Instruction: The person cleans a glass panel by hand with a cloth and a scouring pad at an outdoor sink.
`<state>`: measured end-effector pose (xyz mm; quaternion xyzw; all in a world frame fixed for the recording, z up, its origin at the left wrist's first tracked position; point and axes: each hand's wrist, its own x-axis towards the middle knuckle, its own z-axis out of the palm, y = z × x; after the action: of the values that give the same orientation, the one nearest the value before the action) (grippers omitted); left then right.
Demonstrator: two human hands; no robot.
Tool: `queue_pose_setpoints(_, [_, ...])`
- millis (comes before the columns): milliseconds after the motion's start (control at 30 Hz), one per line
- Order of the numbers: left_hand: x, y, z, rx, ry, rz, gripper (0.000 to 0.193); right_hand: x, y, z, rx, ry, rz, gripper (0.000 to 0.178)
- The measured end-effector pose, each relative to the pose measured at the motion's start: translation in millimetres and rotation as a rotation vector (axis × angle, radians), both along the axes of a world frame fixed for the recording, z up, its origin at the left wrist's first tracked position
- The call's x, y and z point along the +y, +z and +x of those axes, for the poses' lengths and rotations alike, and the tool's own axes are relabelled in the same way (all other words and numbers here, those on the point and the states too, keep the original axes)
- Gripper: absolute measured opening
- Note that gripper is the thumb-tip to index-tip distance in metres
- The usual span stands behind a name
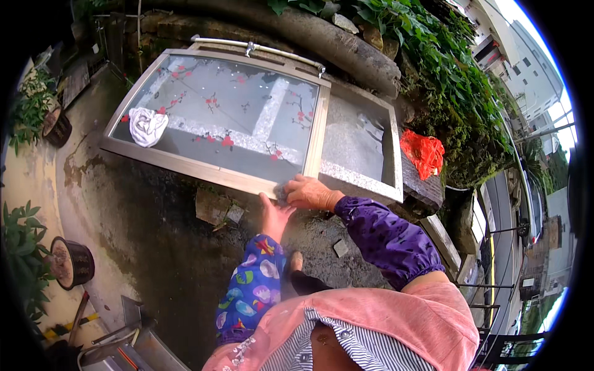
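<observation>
A light-framed glass window panel (pixel 204 176) with red flower decals lies across a stone-walled wash trough (pixel 346 176). My left hand (pixel 275 217) is at the panel's near right corner, its thumb against the frame edge and its other fingers partly hidden. Right beside it, my right hand (pixel 309 193) has its fingers curled over that corner. They press a small dark grey scouring pad (pixel 281 195) on the frame; most of it is covered by the fingers. A crumpled white cloth (pixel 148 127) rests on the glass at the panel's left end.
A red plastic bag (pixel 422 153) sits right of the trough. A white pipe with taps (pixel 260 48) runs along the far side. Potted plants (pixel 71 263) line the left wall. Loose stones (pixel 213 207) lie on the wet ground below the panel.
</observation>
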<state>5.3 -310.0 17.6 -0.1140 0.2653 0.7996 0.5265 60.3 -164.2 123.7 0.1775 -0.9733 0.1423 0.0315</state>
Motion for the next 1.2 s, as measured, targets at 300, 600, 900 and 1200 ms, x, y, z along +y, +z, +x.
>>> queue_pose_setpoints(300, [9, 11, 0, 0.036, 0.116, -0.031, 0.092, 7, 0, -36, -0.030, 0.013, 0.044, 0.011])
queue_pose_setpoints(600, [-2, 14, -2, 0.084, 0.182, -0.180, 0.086, 26, 2, -32, -0.035, 0.238, 0.058, 0.010])
queue_pose_setpoints(900, [-9, 13, 1, 0.148, 0.348, -0.215, 0.072, 40, -4, -30, 0.003, 0.570, 0.136, 0.010])
queue_pose_setpoints(1200, [-10, 17, 3, 0.153, 0.417, -0.256, 0.067, 20, -6, -69, 0.058, 0.524, 0.031, 0.007])
